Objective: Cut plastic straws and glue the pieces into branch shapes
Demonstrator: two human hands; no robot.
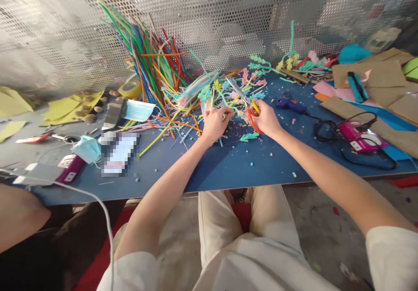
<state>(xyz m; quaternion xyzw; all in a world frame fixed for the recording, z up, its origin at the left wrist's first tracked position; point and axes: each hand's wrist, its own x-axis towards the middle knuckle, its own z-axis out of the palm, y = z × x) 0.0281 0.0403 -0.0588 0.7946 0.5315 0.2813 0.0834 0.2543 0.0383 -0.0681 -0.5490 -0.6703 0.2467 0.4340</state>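
Observation:
My right hand (267, 119) is closed around the orange and yellow handles of a pair of scissors (239, 91), whose blades point up and left over the pile. Left of it, my left hand (216, 124) has its fingers curled in a pinch; whatever is between them is too small to make out. Fuzzy pipe cleaners (199, 86) in pastel colours lie just beyond both hands, some twisted into leafy sprigs. A green sprig (249, 137) rests on the blue table (228, 169) below the scissors, among small cut bits.
Tall bundled pipe cleaners (153, 60) lean on a perforated metal screen (209, 16). Leftward are yellow tape (130, 89), a face mask (139, 110) and a phone (120, 153). Rightward are a glue gun (291, 104), a corded pink power strip (361, 137) and cardboard (369, 75). Someone's arm (21, 214) is at left.

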